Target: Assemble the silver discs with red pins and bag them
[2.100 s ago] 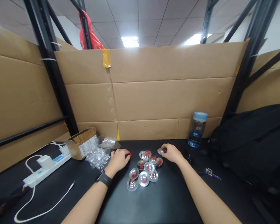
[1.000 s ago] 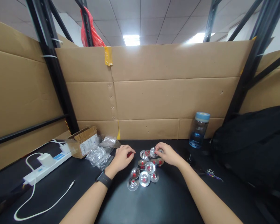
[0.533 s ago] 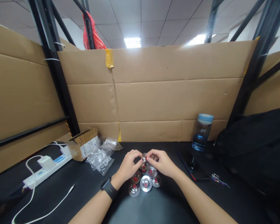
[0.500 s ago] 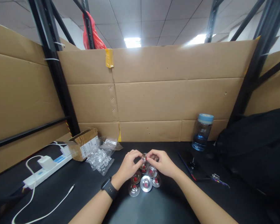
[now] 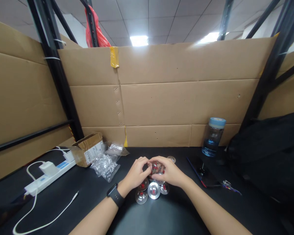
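A small clear round disc with a red centre (image 5: 155, 167) is between my fingertips, partly covered by them. My left hand (image 5: 137, 171), with a black watch on the wrist, is curled, its thumb and forefinger against the disc's left side. From the right, my right hand (image 5: 168, 171) curves over the same disc with bent fingers. Several similar discs lie grouped just below on the black table, among them a silver-rimmed one (image 5: 153, 190) in front and a clear one (image 5: 141, 196) to its left. Another clear disc (image 5: 171, 159) shows behind my right hand.
Left of my hands lie crumpled clear plastic bags (image 5: 105, 167) beside an opened cardboard box (image 5: 82, 153). A white power strip (image 5: 51, 174) with cables is farther left. On the right are a blue-lidded bottle (image 5: 213, 138), a dark flat object (image 5: 203, 174) and a black bag (image 5: 269, 160).
My right hand has shifted slightly left and now covers more of the discs. A disc behind it has come into view. My left hand stays almost in place.
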The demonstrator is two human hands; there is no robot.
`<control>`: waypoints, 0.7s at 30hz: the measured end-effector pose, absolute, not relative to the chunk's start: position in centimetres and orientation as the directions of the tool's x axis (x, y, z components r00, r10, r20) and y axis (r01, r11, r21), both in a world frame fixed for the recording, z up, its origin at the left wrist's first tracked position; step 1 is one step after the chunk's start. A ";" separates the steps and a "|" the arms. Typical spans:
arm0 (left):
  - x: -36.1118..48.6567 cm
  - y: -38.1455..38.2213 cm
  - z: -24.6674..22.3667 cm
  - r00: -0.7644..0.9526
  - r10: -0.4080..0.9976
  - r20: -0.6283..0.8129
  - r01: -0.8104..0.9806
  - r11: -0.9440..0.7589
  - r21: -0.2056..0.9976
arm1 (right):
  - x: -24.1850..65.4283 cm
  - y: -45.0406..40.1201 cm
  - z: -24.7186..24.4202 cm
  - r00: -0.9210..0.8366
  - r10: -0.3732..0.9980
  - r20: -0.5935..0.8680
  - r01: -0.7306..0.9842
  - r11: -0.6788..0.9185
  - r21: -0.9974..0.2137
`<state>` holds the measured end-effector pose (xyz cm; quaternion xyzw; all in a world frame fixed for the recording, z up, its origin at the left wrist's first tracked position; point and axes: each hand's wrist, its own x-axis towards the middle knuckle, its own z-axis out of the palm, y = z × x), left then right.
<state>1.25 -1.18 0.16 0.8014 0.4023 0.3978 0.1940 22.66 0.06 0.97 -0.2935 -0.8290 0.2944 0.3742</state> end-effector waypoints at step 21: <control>1.8 -0.1 -1.1 0.326 0.877 0.352 0.072 -0.395 0.916 | 21.1 -0.4 0.4 -0.445 0.690 0.571 0.406 0.724 -0.558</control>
